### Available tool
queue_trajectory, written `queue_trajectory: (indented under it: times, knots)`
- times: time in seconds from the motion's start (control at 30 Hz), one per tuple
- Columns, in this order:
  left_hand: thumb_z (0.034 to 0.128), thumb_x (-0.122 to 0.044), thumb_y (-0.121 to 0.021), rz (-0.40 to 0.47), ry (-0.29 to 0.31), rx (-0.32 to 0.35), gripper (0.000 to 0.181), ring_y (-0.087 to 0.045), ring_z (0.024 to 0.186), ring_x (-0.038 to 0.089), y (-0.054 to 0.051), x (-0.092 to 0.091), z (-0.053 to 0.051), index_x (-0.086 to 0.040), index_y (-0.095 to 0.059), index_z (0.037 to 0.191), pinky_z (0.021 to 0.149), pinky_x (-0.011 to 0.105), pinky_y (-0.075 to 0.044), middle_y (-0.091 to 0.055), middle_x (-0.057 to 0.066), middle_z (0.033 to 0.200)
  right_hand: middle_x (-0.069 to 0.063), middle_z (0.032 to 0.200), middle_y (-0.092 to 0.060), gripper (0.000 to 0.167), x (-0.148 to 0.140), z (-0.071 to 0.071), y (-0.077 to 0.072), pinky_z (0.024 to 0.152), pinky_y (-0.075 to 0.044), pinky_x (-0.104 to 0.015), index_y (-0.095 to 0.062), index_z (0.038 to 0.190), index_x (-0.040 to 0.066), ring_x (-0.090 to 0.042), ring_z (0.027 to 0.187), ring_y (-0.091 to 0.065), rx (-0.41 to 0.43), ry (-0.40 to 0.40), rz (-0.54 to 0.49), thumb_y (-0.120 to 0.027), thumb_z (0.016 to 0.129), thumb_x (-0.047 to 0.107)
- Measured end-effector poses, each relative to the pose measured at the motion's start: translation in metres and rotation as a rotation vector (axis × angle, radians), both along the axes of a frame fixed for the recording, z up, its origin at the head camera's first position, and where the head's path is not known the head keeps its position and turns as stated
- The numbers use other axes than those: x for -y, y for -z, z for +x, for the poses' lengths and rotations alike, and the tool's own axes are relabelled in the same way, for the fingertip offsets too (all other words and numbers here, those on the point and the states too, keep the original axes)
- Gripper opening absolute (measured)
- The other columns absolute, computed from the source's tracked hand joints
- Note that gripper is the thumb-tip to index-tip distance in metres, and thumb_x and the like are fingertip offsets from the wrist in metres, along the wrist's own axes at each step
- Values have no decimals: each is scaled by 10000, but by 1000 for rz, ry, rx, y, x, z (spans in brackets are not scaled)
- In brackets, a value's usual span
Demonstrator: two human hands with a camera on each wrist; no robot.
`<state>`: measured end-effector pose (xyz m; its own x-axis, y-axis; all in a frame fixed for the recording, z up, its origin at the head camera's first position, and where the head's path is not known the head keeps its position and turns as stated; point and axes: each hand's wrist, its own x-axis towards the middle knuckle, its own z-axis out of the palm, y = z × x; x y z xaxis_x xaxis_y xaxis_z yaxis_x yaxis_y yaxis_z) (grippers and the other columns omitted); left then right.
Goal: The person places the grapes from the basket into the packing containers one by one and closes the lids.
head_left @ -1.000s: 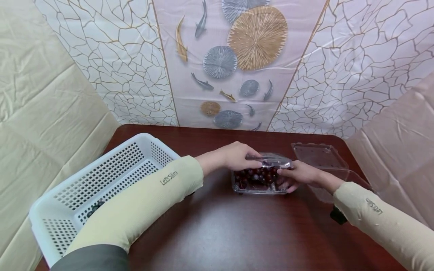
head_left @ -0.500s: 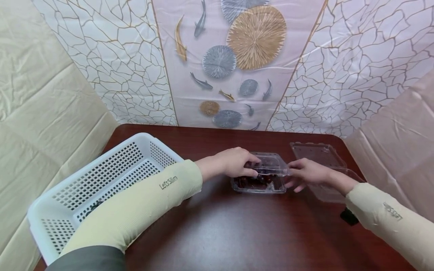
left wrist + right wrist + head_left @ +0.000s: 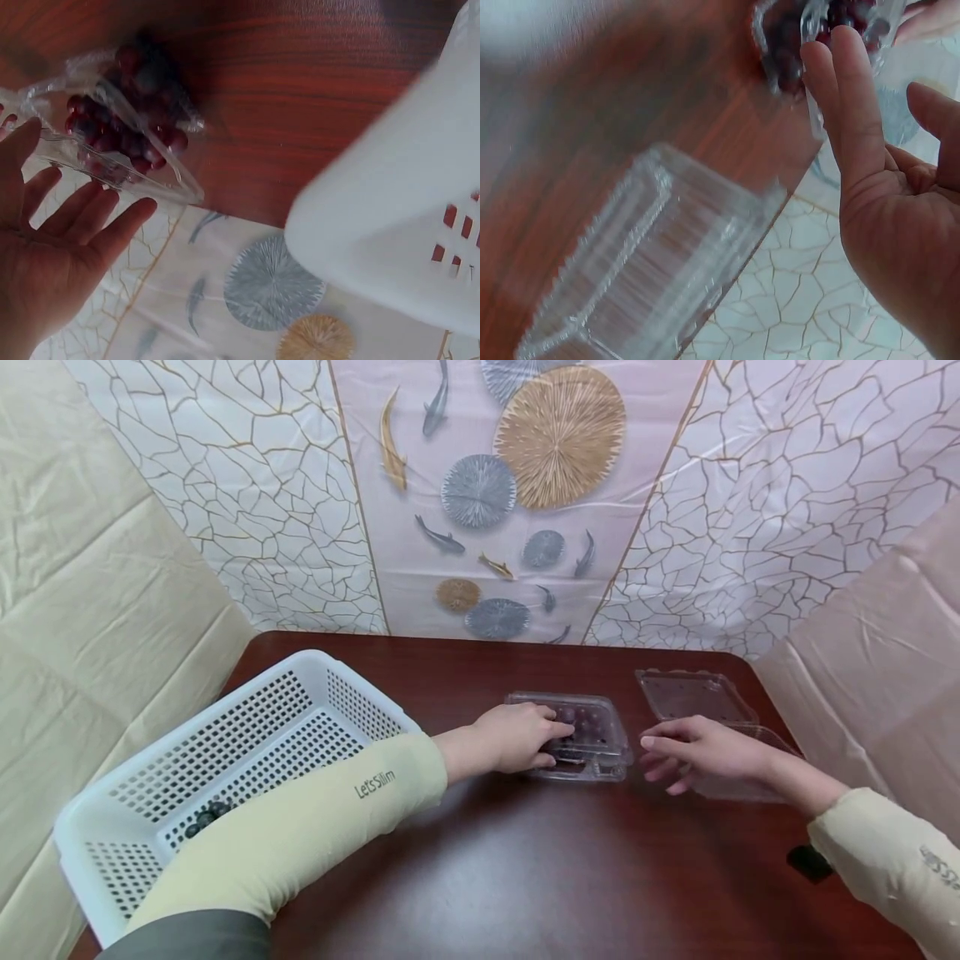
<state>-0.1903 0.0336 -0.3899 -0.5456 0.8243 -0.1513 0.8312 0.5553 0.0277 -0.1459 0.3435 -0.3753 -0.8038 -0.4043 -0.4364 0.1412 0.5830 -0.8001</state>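
A clear plastic clamshell box (image 3: 606, 739) with dark red grapes inside lies right of the table's middle. Its lid is down over the fruit in the head view, and the left wrist view shows the grapes (image 3: 105, 135) through the plastic. My left hand (image 3: 517, 739) rests on the lid's left side, fingers spread and fairly straight. Just right of the box, my right hand (image 3: 705, 752) hovers apart from it, fingers loosely bent and holding nothing. Whether the lid's front edge is latched I cannot tell.
Another clear clamshell (image 3: 693, 695) lies opened out at the table's right rear, partly behind my right hand. A white perforated basket (image 3: 318, 665) fills the left side, with a few dark grapes (image 3: 208, 815) inside, partly hidden by my sleeve. A patterned backdrop stands behind the table.
The lid has come down over the grapes. My left hand has shifted onto its top, while my right hand has let go of the box and moved away to the right.
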Motion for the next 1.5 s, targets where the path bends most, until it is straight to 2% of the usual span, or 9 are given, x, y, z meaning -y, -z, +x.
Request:
queue_trajectory:
  times: [0.1, 0.3, 0.43, 0.67, 0.9, 1.2, 1.5]
  knots:
    - [1056, -415, -679, -26, 1, -44, 571, -586, 1387, 222, 4, -1, 4, -275, -532, 1589, 1054, 393, -559, -604, 66, 1504, -365, 1304, -665, 604, 5, 6, 5, 756, -661, -450, -399, 1487, -223, -354, 1077, -762, 14, 7, -3, -548, 1139, 248]
    - [1048, -424, -687, -57, 6, -114, 564, -580, 1386, 239, 10, -1, 8, -289, -542, 1575, 1056, 388, -558, -610, 69, 1479, -359, 1325, -657, 620, 9, 13, 20, 743, -663, -444, -410, 1485, -220, -345, 1067, -767, 44, -3, -1, -545, 1140, 277]
    - [1047, -418, -691, -65, 17, -137, 559, -578, 1383, 245, 13, 0, 10, -286, -550, 1571, 1043, 384, -566, -604, 77, 1483, -361, 1336, -646, 594, 13, 17, 32, 760, -661, -477, -422, 1475, -208, -373, 1086, -761, 101, 6, -64, -502, 1155, 287]
    - [1043, -403, -700, -73, 21, -173, 545, -590, 1357, 238, 16, -2, 12, -277, -566, 1556, 1036, 381, -569, -615, 79, 1463, -278, 1228, -720, 572, 18, 21, 57, 798, -657, -500, -390, 1431, -187, -343, 1040, -779, 200, 96, -216, -405, 1182, 328]
    - [1036, -409, -710, -66, 12, -185, 547, -597, 1349, 237, 17, -2, 13, -284, -572, 1551, 1022, 385, -578, -621, 77, 1452, -203, 1157, -756, 453, 19, 18, 71, 831, -654, -473, -475, 1313, -148, -285, 1006, -788, 219, 122, -355, -379, 1184, 275]
    - [1034, -400, -717, -58, 9, -170, 548, -591, 1361, 241, 17, -2, 13, -276, -576, 1549, 1028, 385, -576, -614, 85, 1469, -150, 1149, -759, 539, 20, 17, 77, 875, -646, -447, -456, 1395, -200, -248, 1027, -782, 234, 118, -354, -398, 1182, 291]
    - [1024, -407, -730, -47, -13, -144, 541, -557, 1411, 228, 17, -1, 13, -285, -590, 1533, 1060, 374, -556, -594, 66, 1499, -91, 1052, -766, 421, 20, 16, 85, 860, -650, -403, -516, 1309, -169, -218, 972, -790, 239, 130, -403, -377, 1178, 206]
